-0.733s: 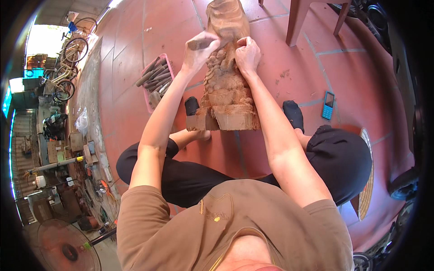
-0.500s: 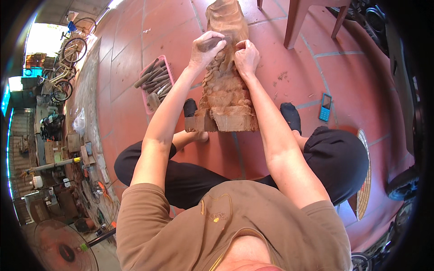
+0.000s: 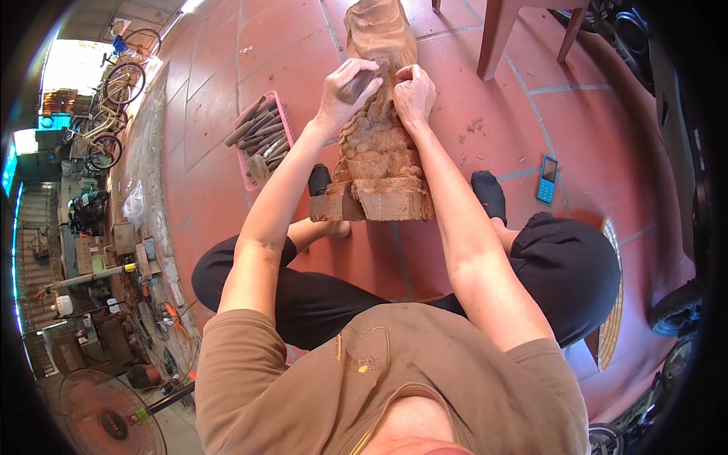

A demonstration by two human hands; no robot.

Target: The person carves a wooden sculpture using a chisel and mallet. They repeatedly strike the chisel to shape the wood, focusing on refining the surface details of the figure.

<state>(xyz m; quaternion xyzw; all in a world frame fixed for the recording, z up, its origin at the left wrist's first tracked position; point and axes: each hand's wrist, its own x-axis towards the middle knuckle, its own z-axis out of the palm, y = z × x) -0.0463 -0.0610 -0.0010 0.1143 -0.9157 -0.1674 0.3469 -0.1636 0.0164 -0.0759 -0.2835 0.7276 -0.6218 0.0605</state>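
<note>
In front of me a brown wood carving (image 3: 379, 144) lies on the floor, its rippled far part smoother and its near end a rough, flat-cut block. My left hand (image 3: 345, 95) is closed around a thick brown wooden handle (image 3: 356, 86) over the carving's middle; whatever tip it has is hidden. My right hand (image 3: 414, 97) is at the carving's right side, fingers curled and pinched near its surface. What those fingers hold, if anything, I cannot make out. Left of the carving, a pink basket (image 3: 283, 117) contains several wooden-handled tools (image 3: 262, 133).
Red floor tiles (image 3: 303, 45) surround the carving, with wood crumbs at right. A blue phone (image 3: 547, 179) lies right of my foot. A brown plastic chair (image 3: 497, 45) stands far right. A fan (image 3: 112, 421) and bicycles (image 3: 121, 83) are along the left.
My left hand has turned slightly, so the wooden handle tilts more steeply than before. My right hand stays nearly in place, and the carving has not visibly moved.
</note>
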